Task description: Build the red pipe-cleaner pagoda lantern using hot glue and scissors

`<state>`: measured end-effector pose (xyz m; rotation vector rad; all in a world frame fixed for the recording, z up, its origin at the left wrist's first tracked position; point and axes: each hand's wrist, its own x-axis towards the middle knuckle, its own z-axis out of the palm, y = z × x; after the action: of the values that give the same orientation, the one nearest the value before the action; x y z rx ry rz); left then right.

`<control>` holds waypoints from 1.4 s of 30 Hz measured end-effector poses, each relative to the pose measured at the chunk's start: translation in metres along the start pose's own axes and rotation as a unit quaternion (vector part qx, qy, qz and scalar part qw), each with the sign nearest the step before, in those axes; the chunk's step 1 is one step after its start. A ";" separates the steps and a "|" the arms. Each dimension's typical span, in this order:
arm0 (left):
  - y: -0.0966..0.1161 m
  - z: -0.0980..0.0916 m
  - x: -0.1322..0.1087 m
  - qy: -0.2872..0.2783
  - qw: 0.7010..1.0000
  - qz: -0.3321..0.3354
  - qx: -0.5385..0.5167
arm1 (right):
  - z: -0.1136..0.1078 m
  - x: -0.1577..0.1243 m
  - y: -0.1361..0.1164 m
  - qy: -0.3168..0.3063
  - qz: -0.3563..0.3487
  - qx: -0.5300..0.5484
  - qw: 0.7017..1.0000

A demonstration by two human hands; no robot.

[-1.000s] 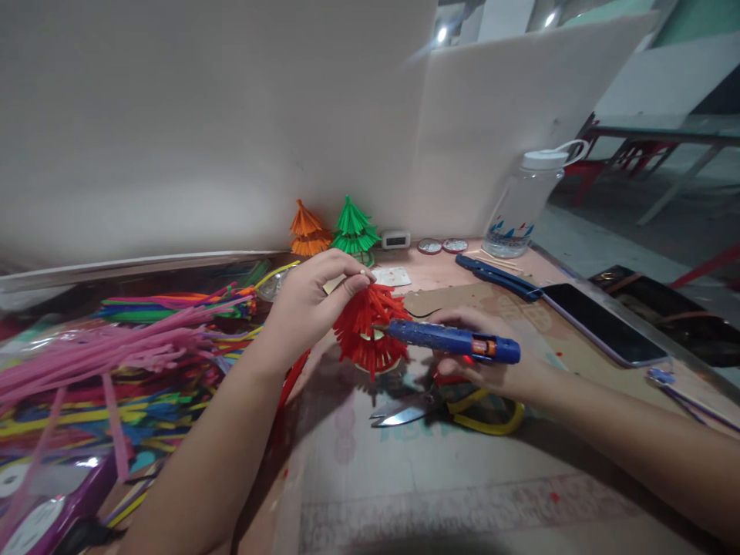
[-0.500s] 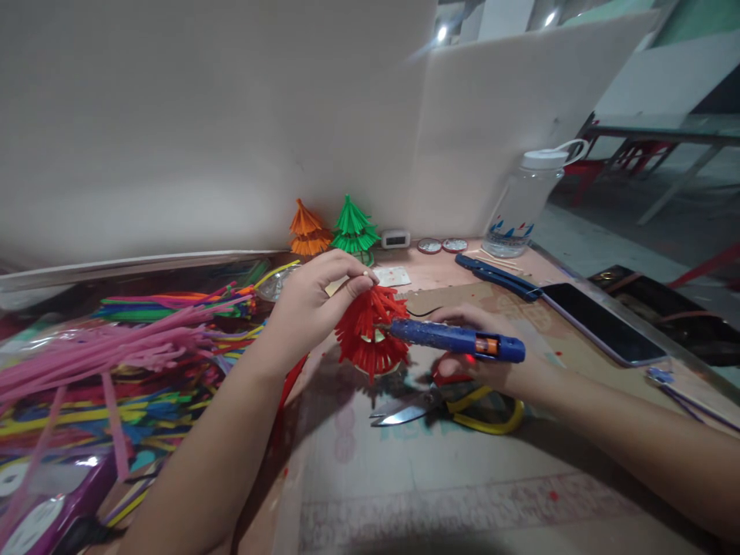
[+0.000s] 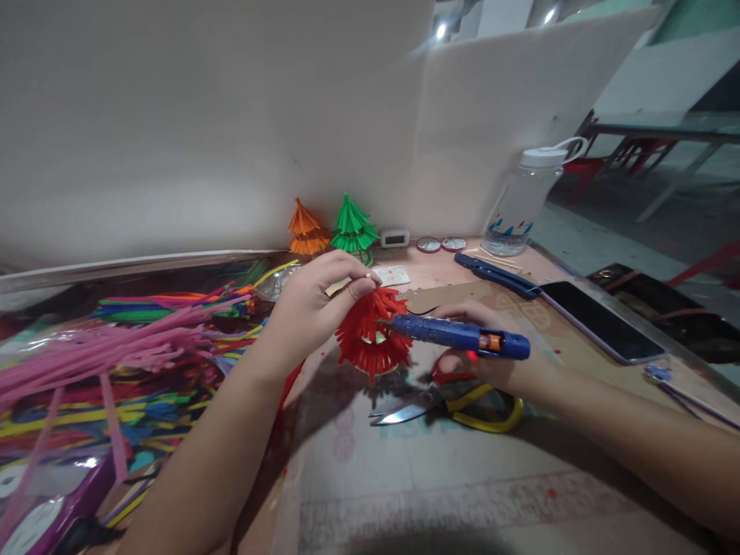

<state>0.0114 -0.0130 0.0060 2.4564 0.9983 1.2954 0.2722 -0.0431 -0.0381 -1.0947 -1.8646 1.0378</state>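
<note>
My left hand (image 3: 312, 304) pinches the top of a red fringed paper tree (image 3: 370, 339) and holds it just above the table. My right hand (image 3: 491, 354) grips a blue glue gun (image 3: 462, 336) lying level, with its nozzle pushed into the tree's right side. A small red light glows under the gun. Both hands are closed. The stick at the tree's tip shows between my left fingertips.
Scissors with yellow handles (image 3: 451, 405) lie under my right hand. An orange tree (image 3: 306, 229) and a green tree (image 3: 352, 225) stand by the white board. Coloured strips (image 3: 132, 347) pile at left. A water bottle (image 3: 520, 202), a blue tool (image 3: 497, 276) and a phone (image 3: 601, 320) lie at right.
The glue gun has shifted slightly up and to the right while its nozzle stays at the red tree. My left hand keeps its pinch on the tree top.
</note>
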 end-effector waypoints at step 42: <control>0.006 0.000 -0.003 -0.003 0.999 0.031 0.013 | 0.003 0.001 0.014 0.037 -0.154 0.034 0.987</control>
<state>0.0132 -0.0192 0.0061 2.5287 0.9511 1.3003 0.2740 -0.0385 -0.0513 -0.7633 -1.8527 0.8636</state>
